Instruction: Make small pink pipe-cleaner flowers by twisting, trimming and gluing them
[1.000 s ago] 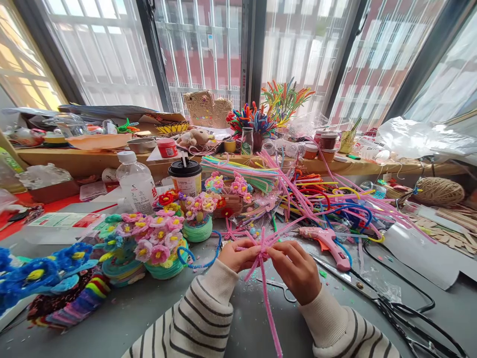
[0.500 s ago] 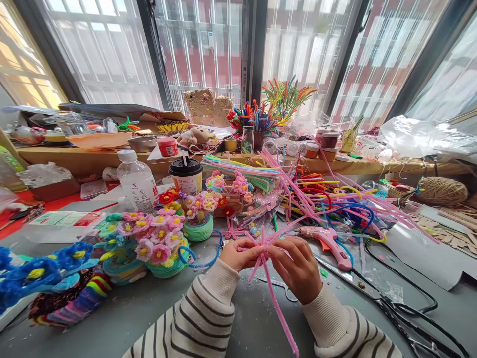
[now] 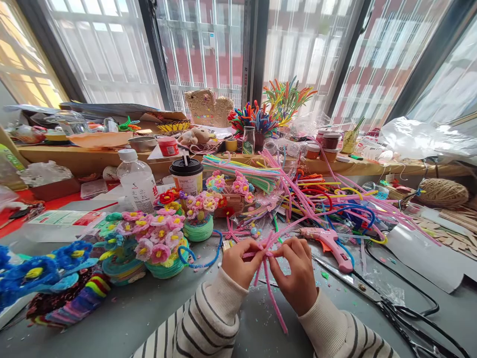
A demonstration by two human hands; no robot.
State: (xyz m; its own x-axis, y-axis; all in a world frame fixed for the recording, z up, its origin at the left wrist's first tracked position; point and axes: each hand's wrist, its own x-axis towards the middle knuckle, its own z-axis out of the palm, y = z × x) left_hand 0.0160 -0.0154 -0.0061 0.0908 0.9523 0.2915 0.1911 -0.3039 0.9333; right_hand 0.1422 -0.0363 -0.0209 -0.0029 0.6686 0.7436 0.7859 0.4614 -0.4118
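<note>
Pink pipe cleaners (image 3: 275, 298), crossed into a star-like bundle, hang between my two hands over the grey table. My left hand (image 3: 242, 263) pinches the bundle near its centre from the left. From the right, my right hand (image 3: 294, 271) pinches the same centre between thumb and forefinger. One long pink stem dangles down toward me, and others stick out upward. Just behind my hands lies another pink pipe-cleaner star (image 3: 234, 229). A small pair of scissors shows only partly beneath my hands.
Right of my hands lie a pink glue gun (image 3: 330, 243) and large scissors (image 3: 357, 283). Pipe-cleaner flower pots (image 3: 164, 248) and a water bottle (image 3: 136, 181) stand to the left. Behind are a lidded cup (image 3: 186, 174) and loose pipe cleaners (image 3: 316, 199).
The hanging stem has swung left and its end sits higher. Both hands have shifted slightly and turned around the centre, still pinching it. The small scissors are now more covered.
</note>
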